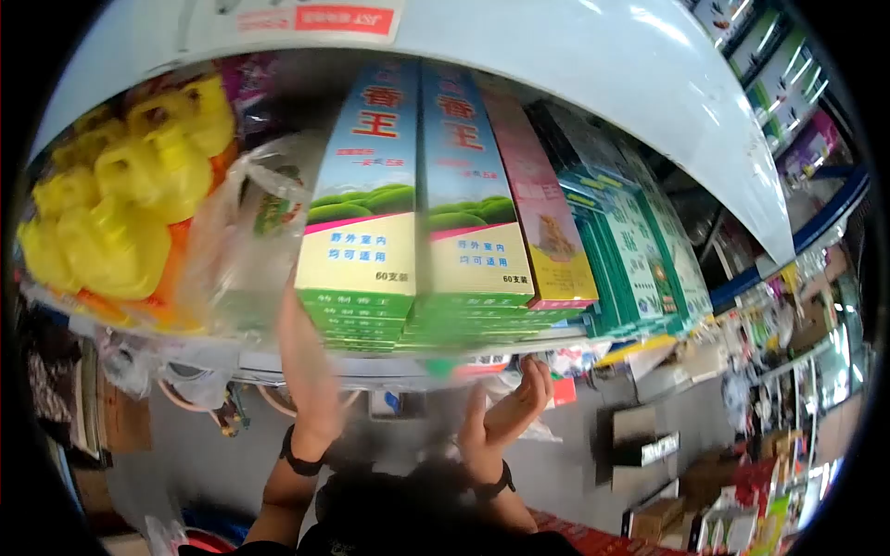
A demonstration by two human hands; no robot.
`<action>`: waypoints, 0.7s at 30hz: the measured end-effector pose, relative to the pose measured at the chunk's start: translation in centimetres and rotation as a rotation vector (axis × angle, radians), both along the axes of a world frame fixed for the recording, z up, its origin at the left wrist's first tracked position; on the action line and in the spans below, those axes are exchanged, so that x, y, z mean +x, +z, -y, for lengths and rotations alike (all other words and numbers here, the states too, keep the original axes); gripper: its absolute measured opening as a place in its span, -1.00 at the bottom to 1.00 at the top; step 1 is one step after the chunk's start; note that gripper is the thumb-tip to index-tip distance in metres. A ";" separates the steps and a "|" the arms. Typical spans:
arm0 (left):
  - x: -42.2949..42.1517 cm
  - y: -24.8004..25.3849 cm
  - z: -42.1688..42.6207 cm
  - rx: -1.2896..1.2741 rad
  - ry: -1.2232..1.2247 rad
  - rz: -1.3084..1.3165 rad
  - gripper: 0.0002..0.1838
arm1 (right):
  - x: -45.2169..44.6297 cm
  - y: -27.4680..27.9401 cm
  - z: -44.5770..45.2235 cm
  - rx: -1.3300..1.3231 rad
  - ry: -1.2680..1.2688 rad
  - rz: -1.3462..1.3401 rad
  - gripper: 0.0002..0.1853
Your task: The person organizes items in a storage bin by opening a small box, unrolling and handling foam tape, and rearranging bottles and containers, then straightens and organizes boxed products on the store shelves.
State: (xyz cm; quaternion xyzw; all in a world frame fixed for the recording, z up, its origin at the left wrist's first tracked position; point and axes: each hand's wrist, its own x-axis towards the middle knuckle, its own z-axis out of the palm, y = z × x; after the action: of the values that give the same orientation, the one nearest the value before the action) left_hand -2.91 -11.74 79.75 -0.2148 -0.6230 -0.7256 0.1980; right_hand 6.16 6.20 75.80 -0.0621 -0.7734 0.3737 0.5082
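Note:
Two stacks of long incense boxes with a blue sky and green hills on top, the left stack (366, 222) and the right stack (471, 222), lie side by side on a shelf. My left hand (313, 371), blurred, has its fingers stretched up beside the front left corner of the left stack; I cannot tell if it touches. In front of the shelf edge, my right hand (501, 417) is raised with thumb and fingers apart and nothing in it. A small blurred green patch (443, 364) shows at the shelf front; its kind is unclear.
Yellow plastic bottles (120, 195) and a clear plastic bag (241, 250) stand left of the stacks. To the right are a pink and yellow box (547, 222) and green and white boxes (630, 250). A white shelf panel (519, 37) overhangs them. Cartons (644, 449) sit on the floor.

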 end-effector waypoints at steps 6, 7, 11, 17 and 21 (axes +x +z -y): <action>0.9 -2.5 0.4 0.096 -0.045 -0.013 -0.10 | 2.0 -1.0 0.7 -0.230 -0.130 0.057 -0.33; 1.5 -2.2 0.2 0.064 -0.050 -0.024 -0.12 | 2.1 -1.0 0.9 -0.220 -0.130 0.066 -0.33; 3.7 -5.9 0.3 -0.126 0.124 -0.077 -0.19 | 1.9 -1.5 1.3 -0.167 -0.097 0.108 -0.32; 4.6 -6.4 1.2 -0.108 -0.036 0.149 -0.30 | 1.4 -2.0 1.8 -0.182 -0.058 0.123 -0.32; 3.7 -4.1 1.3 -0.293 -0.002 0.088 -0.19 | 1.8 -3.5 1.5 -0.190 -0.080 0.069 -0.34</action>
State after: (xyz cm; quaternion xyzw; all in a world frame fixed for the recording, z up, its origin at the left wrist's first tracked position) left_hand 0.84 -13.00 75.69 -0.2100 -0.7300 -0.6359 0.1362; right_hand 7.94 4.69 72.31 -0.1538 -0.7484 0.4226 0.4876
